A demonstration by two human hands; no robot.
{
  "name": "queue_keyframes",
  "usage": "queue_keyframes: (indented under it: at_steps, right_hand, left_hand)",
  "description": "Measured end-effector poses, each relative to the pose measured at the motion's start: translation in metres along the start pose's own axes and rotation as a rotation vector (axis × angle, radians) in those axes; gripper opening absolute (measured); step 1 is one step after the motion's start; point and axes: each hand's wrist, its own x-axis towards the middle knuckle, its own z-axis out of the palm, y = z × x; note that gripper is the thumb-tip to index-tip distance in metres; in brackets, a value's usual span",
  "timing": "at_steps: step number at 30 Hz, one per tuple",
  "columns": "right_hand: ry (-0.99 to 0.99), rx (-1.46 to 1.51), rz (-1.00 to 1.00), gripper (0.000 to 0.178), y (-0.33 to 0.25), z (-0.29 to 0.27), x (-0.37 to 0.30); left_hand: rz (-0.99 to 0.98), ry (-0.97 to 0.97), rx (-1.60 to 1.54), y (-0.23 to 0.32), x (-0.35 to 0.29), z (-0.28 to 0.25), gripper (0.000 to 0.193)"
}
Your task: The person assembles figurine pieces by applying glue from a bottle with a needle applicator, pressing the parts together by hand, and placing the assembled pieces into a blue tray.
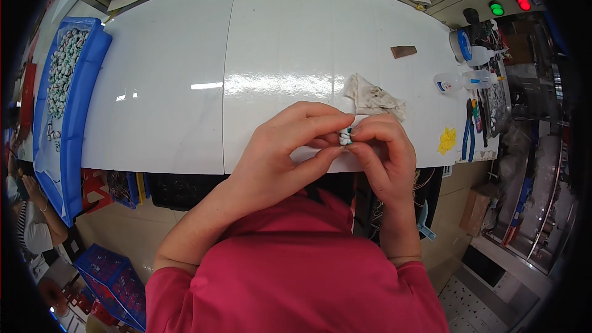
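Observation:
Above the near edge of the white table, I hold a small rounded white-and-green part (pixel 345 137) between both hands. My left hand (pixel 288 137) pinches it from the left with thumb and forefinger. From the other side, the bent fingers and thumb of my right hand (pixel 387 148) close on it. The fingertips hide much of the part, so its exact kind does not show. Just beyond my right hand lies a stained white cloth (pixel 372 97).
A blue tray (pixel 92 68) of many similar small parts stands at the left. On the right are a brown strip (pixel 404 52), a clear squeeze bottle (pixel 453 82), blue-handled pliers (pixel 468 132) and yellow bits (pixel 447 140). Another person's arm (pixel 52 219) shows at far left.

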Motion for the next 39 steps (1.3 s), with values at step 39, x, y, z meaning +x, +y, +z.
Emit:
queue_keyframes:
  at_steps: [39]
  right_hand:
    - [-0.083, 0.056, 0.082, 0.015, 0.001, 0.008, 0.002]
  left_hand:
    - [0.040, 0.039, 0.164, -0.010, -0.011, -0.006, 0.029]
